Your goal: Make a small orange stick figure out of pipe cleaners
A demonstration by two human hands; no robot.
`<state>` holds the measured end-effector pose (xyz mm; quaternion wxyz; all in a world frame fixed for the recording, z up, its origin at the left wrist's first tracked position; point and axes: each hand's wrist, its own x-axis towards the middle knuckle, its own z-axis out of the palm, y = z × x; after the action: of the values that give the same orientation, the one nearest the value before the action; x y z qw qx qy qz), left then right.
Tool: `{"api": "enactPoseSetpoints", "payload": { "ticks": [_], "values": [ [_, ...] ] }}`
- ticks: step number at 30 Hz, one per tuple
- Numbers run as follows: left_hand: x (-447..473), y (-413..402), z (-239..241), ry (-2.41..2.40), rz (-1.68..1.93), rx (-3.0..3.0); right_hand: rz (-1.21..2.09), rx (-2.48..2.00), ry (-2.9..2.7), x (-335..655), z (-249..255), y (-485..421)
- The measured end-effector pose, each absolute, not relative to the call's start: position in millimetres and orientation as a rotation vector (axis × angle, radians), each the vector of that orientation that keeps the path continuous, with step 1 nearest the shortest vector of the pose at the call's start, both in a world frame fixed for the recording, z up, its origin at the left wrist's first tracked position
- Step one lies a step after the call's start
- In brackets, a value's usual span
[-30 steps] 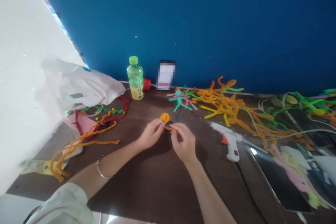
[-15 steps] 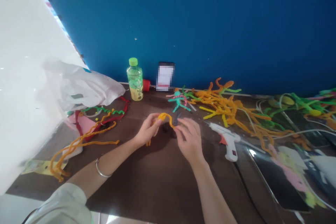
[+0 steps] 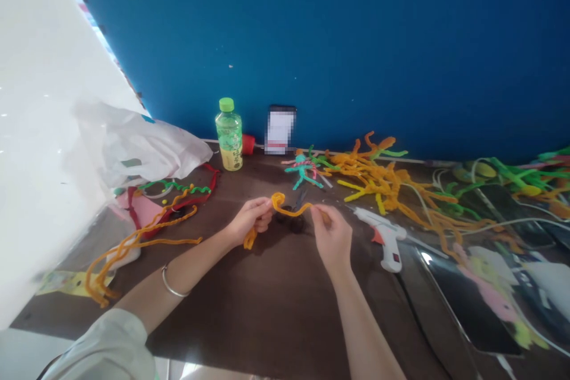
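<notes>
above the table (image 3: 249, 320), orange stem (image 3: 293, 214) runs sideways

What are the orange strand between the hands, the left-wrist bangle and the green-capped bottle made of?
Orange strand: perhaps chenille stem, matte; it looks soft and curls at one end. Bangle: probably polished metal, given its silvery shine. Bottle: likely smooth, glossy plastic, being partly see-through.

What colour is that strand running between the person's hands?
The strand is yellow-orange; the head view, the only one here, shows it best.
</notes>
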<state>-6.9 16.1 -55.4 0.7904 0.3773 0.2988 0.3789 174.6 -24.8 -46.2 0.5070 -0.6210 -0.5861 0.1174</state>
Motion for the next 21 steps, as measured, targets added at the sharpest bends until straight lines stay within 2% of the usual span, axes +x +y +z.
{"api": "enactPoseSetpoints", "payload": {
  "ticks": [8,16,21],
  "values": [
    [-9.0,15.3,-57.8,0.509,0.611,0.799,0.522,-1.559,-1.382,187.8,-53.3,-15.3],
    [-12.5,8.9,-50.4,0.472,0.419,0.896,0.521,-1.479,-1.507,187.6,-56.9,-13.9],
    [-8.5,5.8,-46.1,0.521,0.424,0.945,0.490,-1.469,-1.544,188.3,-59.8,-13.3]
  ]
}}
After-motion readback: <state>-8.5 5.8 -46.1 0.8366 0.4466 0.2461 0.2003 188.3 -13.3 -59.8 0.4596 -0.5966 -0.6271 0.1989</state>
